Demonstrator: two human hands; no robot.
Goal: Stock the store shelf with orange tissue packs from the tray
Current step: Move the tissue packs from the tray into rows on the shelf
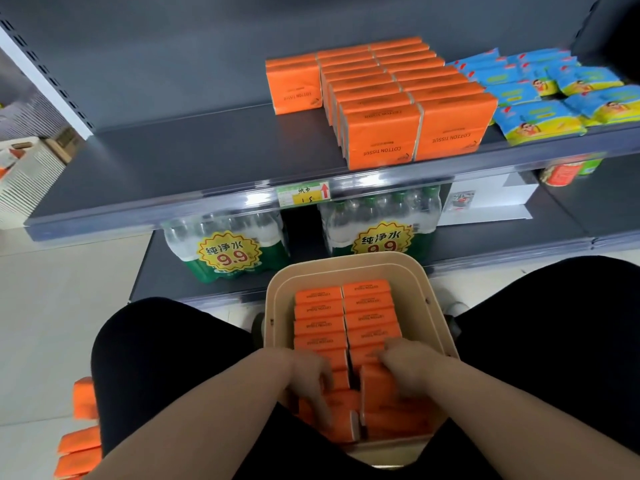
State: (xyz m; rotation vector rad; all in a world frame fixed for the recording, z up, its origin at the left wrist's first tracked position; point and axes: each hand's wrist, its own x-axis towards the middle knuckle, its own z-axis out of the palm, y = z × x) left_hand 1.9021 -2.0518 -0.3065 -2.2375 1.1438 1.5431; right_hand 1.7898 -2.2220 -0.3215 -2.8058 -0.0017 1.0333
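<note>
A beige tray (349, 263) sits between my knees, filled with two rows of upright orange tissue packs (343, 315). My left hand (310, 375) grips packs at the near end of the left row. My right hand (403, 363) grips packs at the near end of the right row, and those packs (384, 407) are lifted and tilted toward me. On the grey shelf (194, 157) above stand several orange packs in rows (394, 102), right of centre.
Blue and yellow packs (550, 95) lie right of the orange rows. The shelf's left half is bare. Under it stand shrink-wrapped water bottles (225, 247). More orange packs (81, 441) lie on the floor at my left. A price tag (303, 195) is on the shelf edge.
</note>
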